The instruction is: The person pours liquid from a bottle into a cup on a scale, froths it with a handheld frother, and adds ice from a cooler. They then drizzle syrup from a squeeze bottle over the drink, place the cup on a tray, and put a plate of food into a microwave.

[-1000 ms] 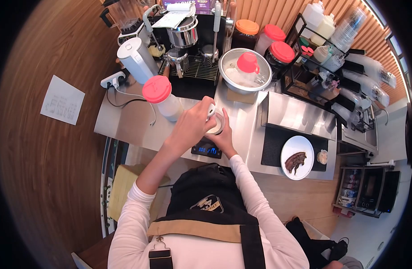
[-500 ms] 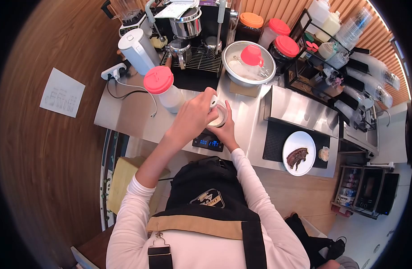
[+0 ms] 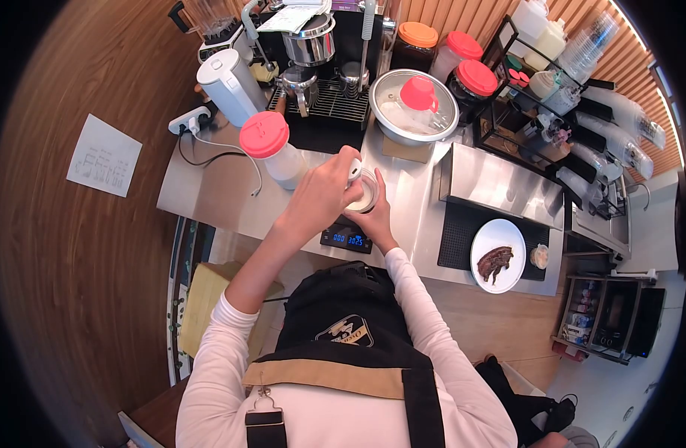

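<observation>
My left hand (image 3: 324, 190) is closed around a white handheld milk frother (image 3: 355, 171), its upper end showing a dark button. The frother's lower end is hidden by my fingers and the cup. Just below it stands a clear cup (image 3: 371, 193) with pale, creamy contents. My right hand (image 3: 376, 214) wraps the cup's right and near side. Under the cup, a black digital scale (image 3: 346, 237) shows blue digits on its near edge. Close to my left hand, a tall jar with a red lid (image 3: 265, 135) stands on the counter.
Behind are a white kettle (image 3: 231, 86), an espresso machine (image 3: 320, 97) and a metal bowl (image 3: 415, 134) holding a red cup (image 3: 419, 94). To the right, a white plate (image 3: 507, 278) with dark pods sits beside a small container (image 3: 539, 257). A cable (image 3: 246, 154) crosses the counter's left side.
The scale's right-hand reading has risen from about 279 to about 302. Both hands, the frother and the cup stay in nearly the same place.
</observation>
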`<state>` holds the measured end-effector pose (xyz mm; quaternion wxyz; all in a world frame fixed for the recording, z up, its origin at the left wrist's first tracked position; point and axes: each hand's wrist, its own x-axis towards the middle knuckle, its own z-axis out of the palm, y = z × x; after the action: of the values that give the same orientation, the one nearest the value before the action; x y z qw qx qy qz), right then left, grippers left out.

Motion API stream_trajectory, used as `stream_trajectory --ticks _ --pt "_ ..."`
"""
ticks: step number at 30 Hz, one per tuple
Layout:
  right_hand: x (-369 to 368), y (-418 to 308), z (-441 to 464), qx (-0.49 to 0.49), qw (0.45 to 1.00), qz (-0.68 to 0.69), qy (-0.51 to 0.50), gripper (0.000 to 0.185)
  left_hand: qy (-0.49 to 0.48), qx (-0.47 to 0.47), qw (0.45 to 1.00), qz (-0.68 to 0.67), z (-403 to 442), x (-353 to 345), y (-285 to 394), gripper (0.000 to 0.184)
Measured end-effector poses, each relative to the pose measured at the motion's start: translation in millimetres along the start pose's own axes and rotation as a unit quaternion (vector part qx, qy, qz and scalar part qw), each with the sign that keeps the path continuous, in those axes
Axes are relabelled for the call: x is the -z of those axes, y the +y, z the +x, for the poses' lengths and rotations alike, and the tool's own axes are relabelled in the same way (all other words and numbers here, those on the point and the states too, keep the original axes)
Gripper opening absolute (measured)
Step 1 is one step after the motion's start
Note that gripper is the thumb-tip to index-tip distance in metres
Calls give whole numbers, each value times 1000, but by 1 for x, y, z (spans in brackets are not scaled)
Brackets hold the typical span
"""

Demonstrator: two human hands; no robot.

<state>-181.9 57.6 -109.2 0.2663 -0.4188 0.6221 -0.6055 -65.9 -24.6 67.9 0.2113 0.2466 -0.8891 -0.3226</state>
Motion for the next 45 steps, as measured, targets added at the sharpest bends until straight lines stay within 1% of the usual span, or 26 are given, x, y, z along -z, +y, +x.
stream_trajectory --ticks 15,26,35,45 --pt "-1 4 0 25 999 -19 8 116 -6 5 1000 29 -1 6 5 29" --pt "0 0 0 5 1000 3 -1 115 -11 1 999 46 1 7 8 29" --pt "0 2 0 11 1000 -8 2 116 -25 12 999 45 1 10 13 28" --pt "-1 4 0 22 1000 -15 7 117 -11 0 999 34 -2 12 14 27"
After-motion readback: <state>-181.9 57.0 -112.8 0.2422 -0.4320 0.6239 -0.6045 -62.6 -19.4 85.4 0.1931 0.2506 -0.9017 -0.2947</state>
